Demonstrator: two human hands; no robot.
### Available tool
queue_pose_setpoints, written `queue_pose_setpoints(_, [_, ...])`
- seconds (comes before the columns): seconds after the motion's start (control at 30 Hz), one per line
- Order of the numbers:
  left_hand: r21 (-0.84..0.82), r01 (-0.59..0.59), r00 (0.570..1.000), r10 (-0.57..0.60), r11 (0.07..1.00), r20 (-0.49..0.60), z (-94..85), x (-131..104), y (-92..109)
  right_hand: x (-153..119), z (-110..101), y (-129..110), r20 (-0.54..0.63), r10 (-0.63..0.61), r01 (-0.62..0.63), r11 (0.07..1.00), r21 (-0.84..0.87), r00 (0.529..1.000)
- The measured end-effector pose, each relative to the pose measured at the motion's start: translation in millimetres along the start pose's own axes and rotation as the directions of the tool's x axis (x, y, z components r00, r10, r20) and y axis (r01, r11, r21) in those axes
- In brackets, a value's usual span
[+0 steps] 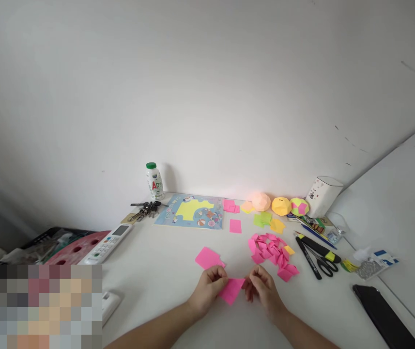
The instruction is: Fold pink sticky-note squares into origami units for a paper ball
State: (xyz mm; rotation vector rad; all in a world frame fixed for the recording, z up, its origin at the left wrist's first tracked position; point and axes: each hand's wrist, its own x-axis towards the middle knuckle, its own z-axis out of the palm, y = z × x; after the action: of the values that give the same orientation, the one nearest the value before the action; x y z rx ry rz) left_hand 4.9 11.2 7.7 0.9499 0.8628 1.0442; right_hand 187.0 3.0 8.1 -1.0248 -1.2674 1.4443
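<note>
A pink paper square hangs between my hands, one corner pointing down. My left hand pinches its left side between thumb and fingers. At its right corner, my right hand has thumb and fingers pressed together on the paper's tip. Just beyond my left hand lie loose pink sheets. Folded pink paper pieces sit in a heap beyond my right hand, with a small orange piece at the heap's right side.
Paper balls, a bottle and a blue printed board stand or lie near the wall. Scissors and a cutter are at right, with a black phone nearer. A white remote lies left.
</note>
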Motion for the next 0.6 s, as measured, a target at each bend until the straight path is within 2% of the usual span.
queue_pose_setpoints(0.07, [0.005,-0.008,1.000,0.008,1.000,0.006,-0.6,0.6,-0.9,0.3,0.3,-0.8,0.030,0.011,-0.010,0.999,-0.031,0.999])
queue_pose_setpoints(0.17, [0.050,-0.014,0.998,0.012,0.999,0.057,-0.6,0.2,-2.0,-0.4,1.9,-2.1,0.089,0.035,-0.020,0.985,-0.173,0.995])
queue_pose_setpoints(0.23, [0.074,-0.012,0.997,0.006,0.997,0.079,-0.8,-0.6,-2.3,-0.6,2.4,-1.6,0.083,0.028,-0.010,0.977,-0.214,0.996])
queue_pose_setpoints(0.47, [0.110,0.008,1.000,-0.010,0.994,0.021,-3.8,-0.9,-4.0,-0.9,1.6,-1.2,0.077,0.039,-0.023,0.980,-0.199,0.996])
queue_pose_setpoints(0.6, [0.114,0.026,0.999,-0.029,0.993,0.024,-2.4,-1.4,-1.3,-2.2,3.0,-6.2,0.087,0.049,-0.033,0.984,-0.172,0.995])
